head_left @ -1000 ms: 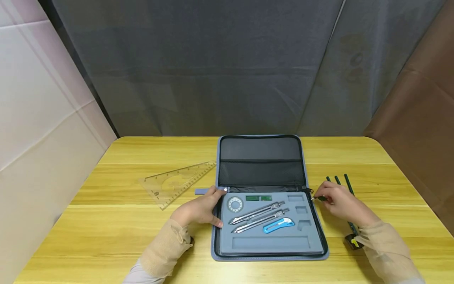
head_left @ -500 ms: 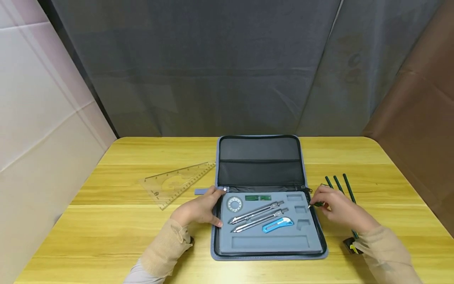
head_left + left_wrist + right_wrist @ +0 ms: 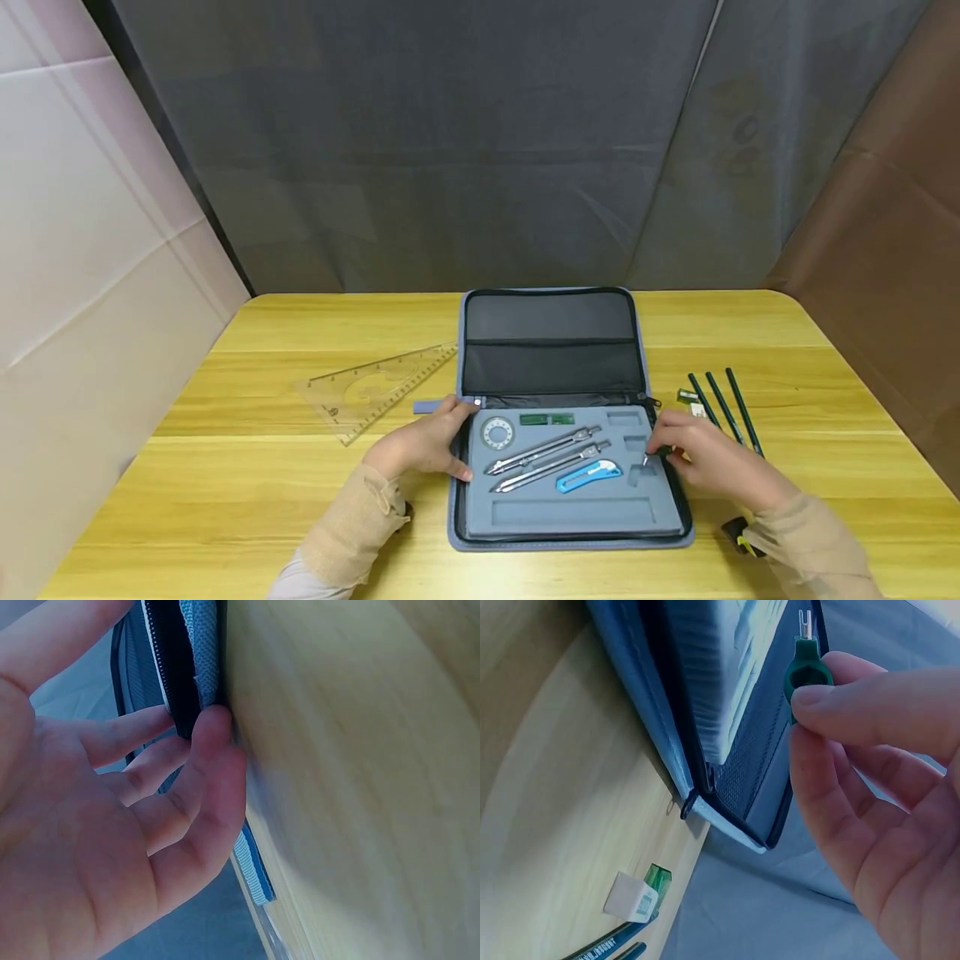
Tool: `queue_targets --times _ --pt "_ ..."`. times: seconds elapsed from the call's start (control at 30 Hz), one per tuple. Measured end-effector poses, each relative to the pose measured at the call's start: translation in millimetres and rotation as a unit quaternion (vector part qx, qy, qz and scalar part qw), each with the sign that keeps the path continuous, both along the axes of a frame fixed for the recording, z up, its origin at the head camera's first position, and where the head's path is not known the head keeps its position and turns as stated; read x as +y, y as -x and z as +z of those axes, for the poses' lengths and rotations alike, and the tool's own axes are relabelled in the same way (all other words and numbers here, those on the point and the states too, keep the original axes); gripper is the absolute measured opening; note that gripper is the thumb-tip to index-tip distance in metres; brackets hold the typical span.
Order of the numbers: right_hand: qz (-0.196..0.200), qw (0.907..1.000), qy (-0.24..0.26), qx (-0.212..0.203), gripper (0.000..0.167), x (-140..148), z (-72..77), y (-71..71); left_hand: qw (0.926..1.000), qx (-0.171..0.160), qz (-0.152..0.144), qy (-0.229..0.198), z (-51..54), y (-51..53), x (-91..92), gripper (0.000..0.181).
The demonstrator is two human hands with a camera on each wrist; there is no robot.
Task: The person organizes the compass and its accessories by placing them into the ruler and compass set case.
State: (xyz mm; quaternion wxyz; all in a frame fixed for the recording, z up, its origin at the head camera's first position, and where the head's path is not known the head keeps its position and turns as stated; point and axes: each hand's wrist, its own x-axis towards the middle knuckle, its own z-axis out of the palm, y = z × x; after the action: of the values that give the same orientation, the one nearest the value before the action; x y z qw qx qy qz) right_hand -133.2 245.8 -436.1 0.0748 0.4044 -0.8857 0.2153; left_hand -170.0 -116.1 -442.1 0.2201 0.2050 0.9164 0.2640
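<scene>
An unzipped case (image 3: 555, 542) lies spread on the table, its grey foam tray (image 3: 570, 475) holding two silver compasses (image 3: 551, 465), a blue cutter (image 3: 588, 476), a round white-ringed disc (image 3: 497, 432) and green pieces (image 3: 547, 419). My left hand (image 3: 423, 442) rests on the case's left edge, fingers and thumb spread along it; in the left wrist view the fingers (image 3: 217, 772) touch the zipped rim. Between thumb and fingers my right hand (image 3: 712, 458) pinches a small green tool (image 3: 807, 675) with a two-pronged metal tip, over the right-hand recesses of the foam.
A clear set square (image 3: 375, 392) lies left of the case. To the right are several dark green pencils (image 3: 742, 408), a green sharpener (image 3: 686, 396), a white eraser (image 3: 698, 410) and a black-and-yellow object (image 3: 742, 537) near the right wrist.
My right hand has moved down and left with the green tool, from the case's right edge to above the foam, uncovering the sharpener and eraser. My left hand stays in place.
</scene>
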Motion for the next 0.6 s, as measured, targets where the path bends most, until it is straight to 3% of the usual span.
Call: queue_targets --times 0.2,0.43,0.6 --pt "0.012 0.9999 0.003 -0.012 0.038 -6 -0.9 -4.1 1.0000 0.002 -0.001 -0.001 0.3 -0.1 0.0 0.086" --pt "0.010 0.9978 -0.002 -0.065 0.041 -11 -2.1 -7.8 0.9999 0.003 -0.002 -0.010 0.5 0.2 -0.7 0.085" --pt "0.034 0.9982 0.013 -0.048 0.041 -12 -7.4 -6.4 0.9998 0.006 -0.006 -0.017 -0.4 -0.2 -0.8 0.085"
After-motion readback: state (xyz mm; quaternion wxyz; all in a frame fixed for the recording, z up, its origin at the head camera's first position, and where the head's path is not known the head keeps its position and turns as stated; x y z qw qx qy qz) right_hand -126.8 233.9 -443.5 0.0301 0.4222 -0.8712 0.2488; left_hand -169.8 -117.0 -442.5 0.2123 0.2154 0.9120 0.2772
